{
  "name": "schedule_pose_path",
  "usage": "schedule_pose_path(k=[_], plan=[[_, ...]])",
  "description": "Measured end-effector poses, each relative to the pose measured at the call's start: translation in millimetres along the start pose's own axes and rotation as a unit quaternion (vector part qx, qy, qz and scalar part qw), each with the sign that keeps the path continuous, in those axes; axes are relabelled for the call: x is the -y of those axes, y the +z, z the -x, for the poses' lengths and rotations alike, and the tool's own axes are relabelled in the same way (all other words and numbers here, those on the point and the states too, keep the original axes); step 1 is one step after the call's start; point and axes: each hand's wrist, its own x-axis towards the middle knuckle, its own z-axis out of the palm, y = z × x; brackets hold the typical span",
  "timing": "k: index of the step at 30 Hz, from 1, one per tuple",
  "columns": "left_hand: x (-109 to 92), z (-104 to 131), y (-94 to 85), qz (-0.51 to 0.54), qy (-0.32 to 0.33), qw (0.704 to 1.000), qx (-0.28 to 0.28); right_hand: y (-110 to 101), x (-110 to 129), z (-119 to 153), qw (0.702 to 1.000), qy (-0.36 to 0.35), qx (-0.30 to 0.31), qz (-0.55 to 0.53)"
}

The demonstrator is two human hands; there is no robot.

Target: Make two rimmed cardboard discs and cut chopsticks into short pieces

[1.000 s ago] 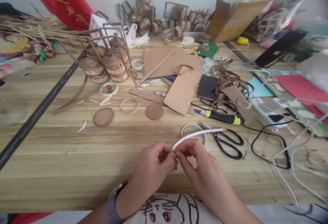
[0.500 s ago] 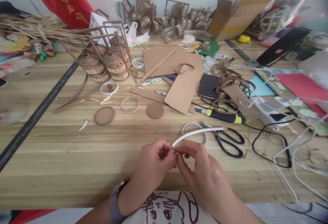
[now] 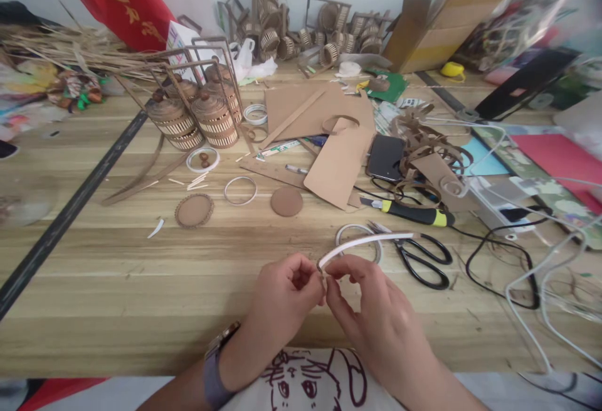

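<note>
My left hand (image 3: 294, 285) is closed in a pinch on the near end of a narrow brown strip (image 3: 367, 241) with a white face. The strip arcs up and away to the right, passing over a white tape roll (image 3: 339, 233) and the black-handled scissors (image 3: 426, 263). Close beside the pinched end is my right hand (image 3: 369, 288), its thumb and index fingertips slightly apart. The strip's pinched end is partly hidden by my fingers. Farther off lie a brown disc (image 3: 286, 201), a thin ring (image 3: 240, 191) and a disc with a beaded-looking rim (image 3: 194, 211).
Small lidded baskets with tall handles (image 3: 214, 121) stand at left. A yellow-black utility knife (image 3: 414, 212), cardboard sheets (image 3: 333, 166), a phone (image 3: 385, 157) and curled brown strips (image 3: 430, 141) lie beyond my hands. White cables (image 3: 515, 317) run along the right.
The right thumb and index fingertips have parted slightly and drawn back from the left fingertips. The left hand keeps its pinch on the strip. The view has shifted a little.
</note>
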Motion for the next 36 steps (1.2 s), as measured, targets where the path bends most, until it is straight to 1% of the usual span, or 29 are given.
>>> schedule_pose_path(k=[6,10,14,16,19,22,25,28,29,30,31,32,34,36], plan=[[1,-1,1.6,-0.022,-0.001,1.000,-0.007,1,2,-1,1.000,-0.009,0.002,0.000],[3,0,1.1,-0.025,0.011,1.000,-0.004,1,2,-2,1.000,0.010,0.007,-0.020],[5,3,-0.5,-0.021,0.023,1.000,0.004,0,0,-4,0.992,0.062,0.038,-0.104],[6,4,-1.6,-0.014,0.026,0.999,0.012,1,-2,-4,0.982,0.096,0.053,-0.154],[5,5,-3.8,0.001,0.027,0.999,0.020,4,-7,-4,0.966,0.145,0.056,-0.208],[5,6,-7.4,0.020,0.028,0.999,0.024,7,-16,-3,0.955,0.186,0.052,-0.224],[5,8,-13.5,0.059,0.019,0.998,0.031,6,-30,-3,0.950,0.222,0.042,-0.218],[7,11,-21.7,0.102,-0.004,0.994,0.039,0,-48,-2,0.936,0.274,0.011,-0.221],[8,12,-24.5,0.112,-0.012,0.993,0.042,-3,-54,-2,0.923,0.301,-0.004,-0.239],[9,13,-27.3,0.121,-0.019,0.991,0.044,-6,-59,-2,0.903,0.332,-0.016,-0.270],[11,13,-30.0,0.127,-0.024,0.990,0.049,-10,-64,-2,0.876,0.369,-0.026,-0.310],[13,14,-32.5,0.132,-0.028,0.989,0.053,-14,-69,-2,0.841,0.406,-0.037,-0.356],[16,14,-36.7,0.143,-0.033,0.988,0.056,-24,-77,-3,0.756,0.479,-0.070,-0.440],[16,16,-39.5,0.153,-0.040,0.986,0.055,-32,-86,-4,0.673,0.526,-0.134,-0.503]])
